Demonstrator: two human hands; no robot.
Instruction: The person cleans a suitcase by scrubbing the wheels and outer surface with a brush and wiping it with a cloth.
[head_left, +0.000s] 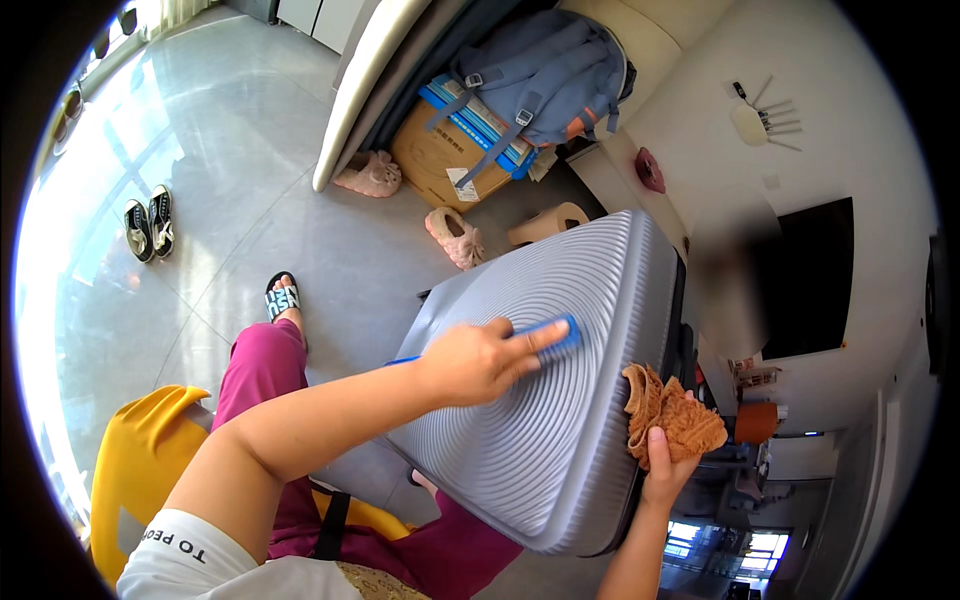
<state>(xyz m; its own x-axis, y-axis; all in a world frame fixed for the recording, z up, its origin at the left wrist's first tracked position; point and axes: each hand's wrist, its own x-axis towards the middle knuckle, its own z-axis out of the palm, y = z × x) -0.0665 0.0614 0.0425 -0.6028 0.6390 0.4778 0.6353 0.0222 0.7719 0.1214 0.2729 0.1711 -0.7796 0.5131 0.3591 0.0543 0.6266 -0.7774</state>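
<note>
A grey hard-shell suitcase [480,440] with concentric ridges stands tilted in front of me, its ridged face turned toward my left arm. My left hand [480,360] is closed around a blue brush [565,336], index finger stretched along it. The brush lies against the ridges near the middle of the face; its underside is hidden. At the suitcase's right edge, my right hand [668,470] grips a crumpled brown cloth [680,420], thumb on the near side. The cloth touches or nearly touches the rim.
Beyond the suitcase, a blue-grey backpack [560,75] rests on a cardboard box [445,150]. Pink fluffy slippers [455,238] lie on the grey tiled floor [240,130]. Dark sneakers [150,225] are at left. A yellow seat [145,465] is under me. A black television [815,280] hangs at right.
</note>
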